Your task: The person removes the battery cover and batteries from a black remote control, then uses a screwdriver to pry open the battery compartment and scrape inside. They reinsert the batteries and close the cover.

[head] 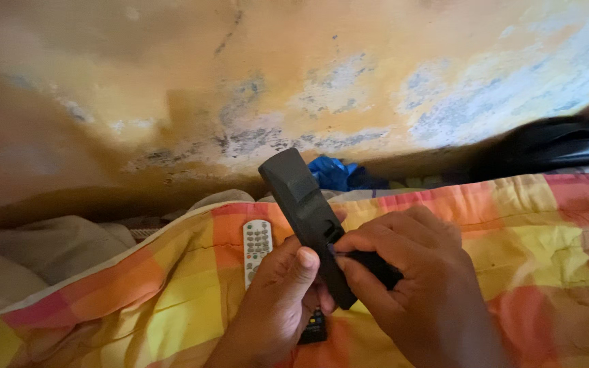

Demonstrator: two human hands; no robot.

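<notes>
1. Dark remote control (306,211) held tilted, back side up, top end pointing toward the stained yellow wall (240,82), lower end down between both hands.
2. Left hand (277,300) wrapped around the lower left edge of the dark remote control, thumb pressed flat against its side, fingers hidden beneath.
3. Right hand (410,279) closed against the right edge of the dark remote control, near its open battery bay, pinching a small dark piece (369,262) that sticks out from that edge; cannot tell whether a cover or something else.
4. Both hands close together, almost touching at the thumbs, clamped on the dark remote control from opposite sides.
5. White remote control (256,247) lying face up on the blanket, just left of the dark remote control, partly behind the left hand.
6. Third black remote (313,328) peeking out directly below the dark remote control, mostly covered by the left hand.
7. Checked blanket (526,232) in orange, yellow and pink spread beneath the dark remote control, filling the lower view.
8. Blue crumpled cloth or bag (339,174) just right of the dark remote control's top end, at the foot of the wall.
9. Black object (553,146), shape unclear, well to the right of the dark remote control, against the wall.
10. Pale grey fabric (56,249) bunched well to the left of the dark remote control, beyond the blanket's edge.
</notes>
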